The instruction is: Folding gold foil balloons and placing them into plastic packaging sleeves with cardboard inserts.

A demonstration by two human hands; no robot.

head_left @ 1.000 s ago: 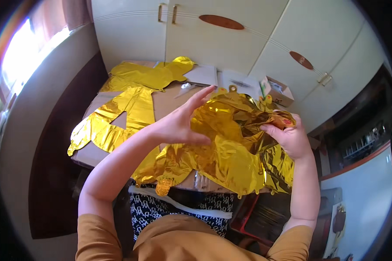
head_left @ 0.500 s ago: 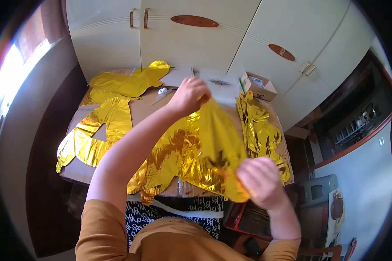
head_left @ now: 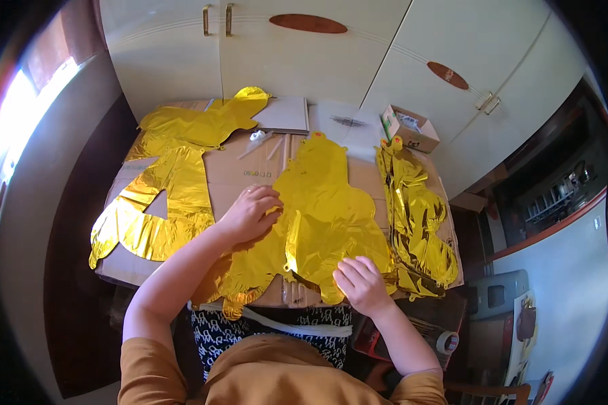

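A flat, uninflated gold foil balloon (head_left: 331, 209) with a wavy outline lies spread over the middle of the cardboard-covered table. At its left edge is my left hand (head_left: 251, 212), with its fingers loosely bent and apart and nothing visible in them. My right hand (head_left: 366, 286) is at the balloon's near edge, its fingers closed on the foil there; the thumb is hidden. Another gold foil piece (head_left: 240, 273) lies partly under the left forearm and the middle balloon.
More flat gold foil balloons lie around: an A-shaped one (head_left: 182, 189) at left, one (head_left: 196, 128) at far left and a crumpled one (head_left: 415, 223) at right. A small open box (head_left: 412, 128) stands at back right. A tape roll (head_left: 446, 342) is below the table's right side.
The balloon that hung stretched between my raised hands now lies flat on the table. My left hand has come down and left, and my right hand has moved slightly left.
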